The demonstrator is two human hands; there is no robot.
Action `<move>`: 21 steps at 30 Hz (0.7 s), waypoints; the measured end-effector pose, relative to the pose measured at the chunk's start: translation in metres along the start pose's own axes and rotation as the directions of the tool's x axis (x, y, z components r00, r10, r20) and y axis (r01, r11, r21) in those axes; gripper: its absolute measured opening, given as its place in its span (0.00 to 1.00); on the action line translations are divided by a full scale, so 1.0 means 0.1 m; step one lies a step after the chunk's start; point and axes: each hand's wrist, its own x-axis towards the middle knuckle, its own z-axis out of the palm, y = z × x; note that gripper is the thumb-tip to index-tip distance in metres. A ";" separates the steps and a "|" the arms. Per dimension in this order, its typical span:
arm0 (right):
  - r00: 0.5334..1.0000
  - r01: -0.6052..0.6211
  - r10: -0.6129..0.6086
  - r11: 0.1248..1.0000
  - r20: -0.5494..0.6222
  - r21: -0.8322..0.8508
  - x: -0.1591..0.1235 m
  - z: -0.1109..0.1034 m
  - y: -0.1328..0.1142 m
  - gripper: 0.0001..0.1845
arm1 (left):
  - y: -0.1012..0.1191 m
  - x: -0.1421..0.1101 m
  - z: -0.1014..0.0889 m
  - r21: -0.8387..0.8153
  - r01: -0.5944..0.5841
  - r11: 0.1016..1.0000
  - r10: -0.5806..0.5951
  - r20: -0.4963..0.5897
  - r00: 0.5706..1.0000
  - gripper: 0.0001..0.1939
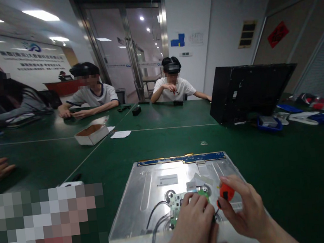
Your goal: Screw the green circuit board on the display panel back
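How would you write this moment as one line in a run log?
left hand: on circuit board | right hand: holding orange-and-black tool | beneath board: silver metal panel | on table: open white box

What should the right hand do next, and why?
Probably check how the orange screwdriver sits before turning it: the right hand grips it, its shaft slants down, and the left hand, over the circuit board, seems to hide the tip.

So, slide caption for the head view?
Left hand on a circuit board, right hand holding an orange tool over a metal panel.
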 end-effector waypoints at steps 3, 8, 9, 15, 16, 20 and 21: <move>1.000 0.018 -0.018 1.000 -0.020 -0.006 0.00 0.01 0.00 0.20 | -0.01 0.01 0.02 0.009 -0.013 1.000 0.013 -0.008 1.000 0.12; 1.000 0.018 -0.018 0.999 -0.023 -0.029 0.01 0.02 0.00 0.18 | -0.04 0.01 0.05 0.004 -0.009 1.000 0.009 -0.017 1.000 0.10; 1.000 0.015 -0.016 0.999 -0.017 -0.036 0.00 0.02 0.00 0.18 | -0.04 0.01 0.06 0.004 -0.007 1.000 0.007 -0.017 1.000 0.10; 0.999 0.002 -0.002 1.000 0.048 -0.009 -0.04 -0.02 0.01 0.21 | -0.05 0.01 0.07 0.004 -0.003 1.000 0.004 -0.008 1.000 0.09; 0.999 0.005 -0.004 1.000 0.044 -0.011 -0.05 -0.02 0.01 0.21 | -0.06 0.02 0.08 0.008 -0.005 1.000 0.006 -0.010 1.000 0.09; 1.000 0.022 -0.023 0.999 -0.021 -0.037 -0.03 0.01 0.01 0.18 | -0.07 0.02 0.10 0.022 -0.021 1.000 0.021 -0.031 0.999 0.09; 0.999 0.029 -0.030 0.999 -0.034 -0.037 -0.02 0.02 0.01 0.18 | -0.07 0.02 0.10 0.022 -0.023 0.999 0.024 -0.034 0.999 0.09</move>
